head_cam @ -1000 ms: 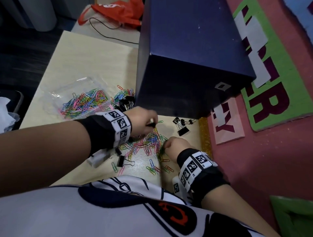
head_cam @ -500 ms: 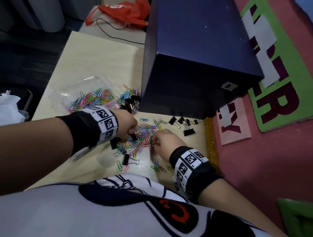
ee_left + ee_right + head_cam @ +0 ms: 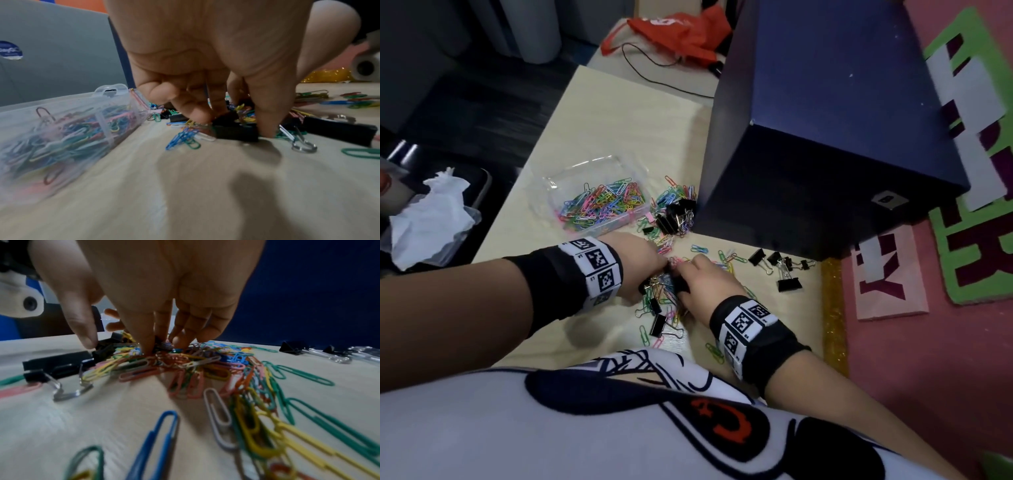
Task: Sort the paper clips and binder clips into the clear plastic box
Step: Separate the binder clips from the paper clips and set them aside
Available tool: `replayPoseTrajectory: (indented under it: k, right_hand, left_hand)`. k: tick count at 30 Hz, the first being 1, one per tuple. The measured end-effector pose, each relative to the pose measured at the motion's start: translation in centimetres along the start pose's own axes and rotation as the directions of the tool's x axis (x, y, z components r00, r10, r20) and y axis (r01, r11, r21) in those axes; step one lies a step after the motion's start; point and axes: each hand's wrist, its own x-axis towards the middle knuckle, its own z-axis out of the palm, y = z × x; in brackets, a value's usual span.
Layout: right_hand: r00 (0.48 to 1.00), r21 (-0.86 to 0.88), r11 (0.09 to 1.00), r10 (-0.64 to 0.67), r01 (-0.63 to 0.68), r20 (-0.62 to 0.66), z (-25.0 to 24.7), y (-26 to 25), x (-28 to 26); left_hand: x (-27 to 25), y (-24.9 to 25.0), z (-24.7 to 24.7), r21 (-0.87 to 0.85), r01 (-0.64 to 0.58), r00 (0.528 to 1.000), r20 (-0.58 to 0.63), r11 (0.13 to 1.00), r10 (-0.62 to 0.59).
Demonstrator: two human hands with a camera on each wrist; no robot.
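Fingers of the left hand (image 3: 207,68) curl down into the pile (image 3: 664,291) of paper clips and binder clips on the table (image 3: 619,137), thumb and fingertips clamped on a black binder clip (image 3: 236,132). The right hand (image 3: 705,284) meets it from the other side of the pile, its fingers (image 3: 144,337) dug in, bent, among the coloured clips; whether they grip any one clip I cannot tell. Left of the pile, beyond the left hand, lies the clear box (image 3: 592,202), full of coloured paper clips. Just right of the box sits a second heap of clips (image 3: 674,214). Right of the pile lie several loose binder clips (image 3: 784,270), against a dark blue box (image 3: 825,137).
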Motion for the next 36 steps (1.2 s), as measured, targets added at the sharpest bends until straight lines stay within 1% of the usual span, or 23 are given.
replayPoseTrajectory:
  k: [3, 5, 6, 8, 9, 12, 13, 14, 16, 17, 18, 19, 20, 21, 22, 24, 25, 26, 28, 31, 34, 36]
  right_hand:
    - [0.993, 0.159, 0.987, 0.02, 0.0, -0.12, -0.4, 0.4, -0.4]
    - [0.978, 0.279, 0.959, 0.096, -0.042, -0.184, -0.6, 0.7, -0.6]
    - [0.969, 0.349, 0.933, 0.161, -0.087, -0.19, -0.8, 0.9, -0.8]
    - [0.945, 0.493, 0.852, 0.287, -0.177, -0.156, -1.0, 1.3, -1.2]
    - [0.934, 0.534, 0.819, 0.329, -0.209, -0.139, -1.1, 1.6, -1.4]
    - [0.887, 0.537, 0.786, 0.441, -0.308, -0.136, -1.0, 3.0, -2.0]
    - [0.856, 0.542, 0.766, 0.494, -0.347, -0.15, -0.9, 3.6, -2.1]
    - [0.81, 0.555, 0.736, 0.559, -0.388, -0.174, -0.9, 4.1, -2.2]
    - [0.677, 0.572, 0.663, 0.697, -0.482, -0.237, -1.1, 5.2, -2.5]
    - [0.615, 0.545, 0.653, 0.735, -0.526, -0.287, -1.1, 5.6, -2.7]
    - [0.572, 0.494, 0.665, 0.742, -0.559, -0.351, -1.1, 6.0, -2.9]
    - [0.551, 0.445, 0.698, 0.716, -0.56, -0.429, -0.9, 6.2, -3.1]
    - [0.553, 0.41, 0.745, 0.666, -0.527, -0.5, -0.9, 6.3, -3.4]
    - [0.578, 0.378, 0.79, 0.611, -0.482, -0.54, -0.8, 6.2, -3.4]
    - [0.618, 0.343, 0.827, 0.561, -0.444, -0.551, -0.7, 6.1, -3.4]
    - [0.723, 0.306, 0.862, 0.507, -0.405, -0.469, -0.5, 5.8, -3.2]
    - [0.767, 0.328, 0.87, 0.484, -0.369, -0.421, -0.3, 5.5, -3.1]
    - [0.803, 0.365, 0.873, 0.457, -0.323, -0.382, -0.2, 5.2, -2.9]
    - [0.858, 0.401, 0.883, 0.389, -0.244, -0.335, 0.1, 4.4, -2.7]
    - [0.911, 0.424, 0.889, 0.308, -0.173, -0.274, 0.1, 3.2, -2.3]
    - [0.942, 0.485, 0.864, 0.262, -0.132, -0.208, -0.4, 2.4, -2.1]
    - [0.948, 0.536, 0.835, 0.261, -0.127, -0.181, -0.6, 2.0, -2.0]
  left_hand:
    - [-0.1, 0.0, -0.1, 0.01, 0.008, 1.0, -0.006, 1.0, -0.008]
    - [0.0, -0.2, -0.4, 0.035, 0.001, 1.0, 0.004, 0.999, -0.001]
    - [0.1, -0.3, -0.5, 0.054, -0.005, 1.0, 0.006, 0.999, 0.005]
    - [0.2, -0.3, -0.9, 0.098, -0.018, 1.0, 0.012, 0.995, 0.017]
    - [0.3, -0.3, -1.0, 0.116, -0.024, 0.999, 0.026, 0.993, 0.021]
    - [0.8, -0.1, -1.1, 0.149, -0.046, 0.996, 0.08, 0.988, 0.035]
    - [1.0, 0.0, -1.1, 0.148, -0.052, 0.995, 0.088, 0.988, 0.04]
    - [1.0, 0.1, -1.0, 0.139, -0.054, 0.995, 0.091, 0.989, 0.042]
    - [1.3, 0.2, -1.0, 0.115, -0.058, 0.995, 0.086, 0.992, 0.048]
    - [1.3, 0.3, -0.9, 0.106, -0.059, 0.995, 0.083, 0.993, 0.05]
    - [1.4, 0.3, -0.9, 0.102, -0.057, 0.995, 0.084, 0.993, 0.049]
    - [1.5, 0.4, -0.9, 0.101, -0.057, 0.995, 0.084, 0.993, 0.048]
    - [1.6, 0.4, -0.9, 0.098, -0.058, 0.995, 0.081, 0.994, 0.05]
    - [1.7, 0.4, -1.0, 0.092, -0.059, 0.996, 0.073, 0.994, 0.053]
    - [1.8, 0.4, -1.1, 0.086, -0.058, 0.996, 0.067, 0.995, 0.052]
    - [1.9, 0.3, -1.6, 0.103, -0.052, 0.998, 0.05, 0.993, 0.047]
    - [2.0, 0.2, -1.9, 0.111, -0.048, 0.998, 0.037, 0.993, 0.044]
    - [2.1, 0.1, -2.2, 0.11, -0.048, 0.999, 0.025, 0.993, 0.045]
    - [2.1, -0.1, -2.7, 0.091, -0.05, 0.999, 0.009, 0.995, 0.05]
    - [2.2, -0.2, -3.2, 0.022, -0.051, 0.998, -0.043, 0.998, 0.052]
    - [2.3, -0.4, -3.3, -0.136, -0.108, 0.978, -0.192, 0.985, 0.081]
    - [2.4, -0.5, -3.3, -0.246, -0.169, 0.956, -0.277, 0.954, 0.098]
